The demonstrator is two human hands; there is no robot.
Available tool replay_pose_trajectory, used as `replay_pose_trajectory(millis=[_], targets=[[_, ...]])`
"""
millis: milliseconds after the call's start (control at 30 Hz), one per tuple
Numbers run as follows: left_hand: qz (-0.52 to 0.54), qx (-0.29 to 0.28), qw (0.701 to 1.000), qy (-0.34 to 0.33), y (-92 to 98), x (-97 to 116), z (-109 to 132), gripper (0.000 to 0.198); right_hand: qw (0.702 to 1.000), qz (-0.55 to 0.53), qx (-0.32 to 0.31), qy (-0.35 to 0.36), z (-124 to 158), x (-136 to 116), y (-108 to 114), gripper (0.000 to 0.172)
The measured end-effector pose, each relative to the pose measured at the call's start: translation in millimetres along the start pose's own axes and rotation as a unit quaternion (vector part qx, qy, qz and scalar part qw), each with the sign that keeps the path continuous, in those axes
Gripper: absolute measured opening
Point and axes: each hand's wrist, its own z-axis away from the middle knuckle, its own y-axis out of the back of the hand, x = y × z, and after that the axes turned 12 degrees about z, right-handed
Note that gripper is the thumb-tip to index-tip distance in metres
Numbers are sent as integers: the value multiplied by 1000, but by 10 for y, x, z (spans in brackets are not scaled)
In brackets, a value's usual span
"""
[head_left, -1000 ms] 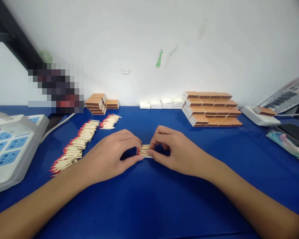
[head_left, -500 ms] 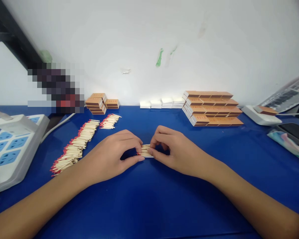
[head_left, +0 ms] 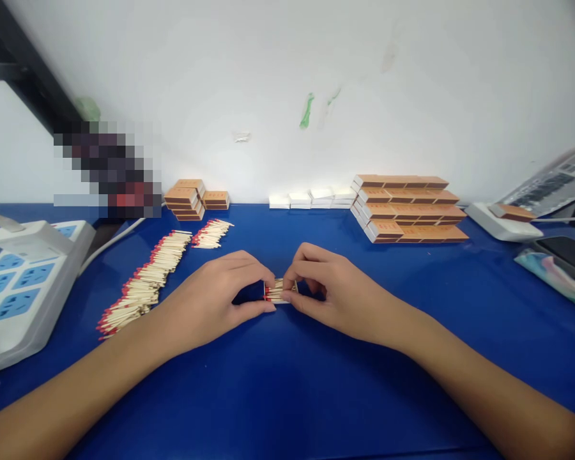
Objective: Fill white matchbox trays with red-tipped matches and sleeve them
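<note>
A small white matchbox tray (head_left: 283,303) lies on the blue table, filled with red-tipped matches (head_left: 275,291). My left hand (head_left: 227,287) grips the tray's left end, thumb along the near side and fingertips at the far side. Over the right part of the tray, my right hand (head_left: 338,281) is closed, its thumb and fingertips pinching at the matches. The fingers hide part of the tray. A long row of loose matches (head_left: 146,281) lies beside my left forearm, with a smaller pile (head_left: 211,234) at its far end.
Brown matchboxes (head_left: 184,199) are stacked at back left, a larger stepped stack (head_left: 412,211) at back right. White trays (head_left: 299,200) stand between them against the wall. A power strip (head_left: 33,281) sits at left; a phone (head_left: 568,259) and a white device (head_left: 501,223) at right.
My right fingertips have shifted slightly left over the matches, baring the tray's right end. More red match heads show at the left end; my left hand has hardly moved.
</note>
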Motion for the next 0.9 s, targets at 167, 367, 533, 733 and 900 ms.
replay_pose_trajectory(millis=[167,367,533,733,900], targets=[[-22,8,1000,9,0,2,8,25,1000,11,-10,-9,-7,-22,-3,6],[-28,20,999,-3,0,26,7,27,1000,23,1,2,6,-29,0,8],[-25,16,1000,-4,3,35,6,23,998,-19,12,51,22,-46,10,16],[-18,9,1000,6,2,17,1,24,996,-11,5,91,38,-66,24,36],[-10,2,1000,12,13,32,-1,23,994,5,-19,104,35,-79,34,45]])
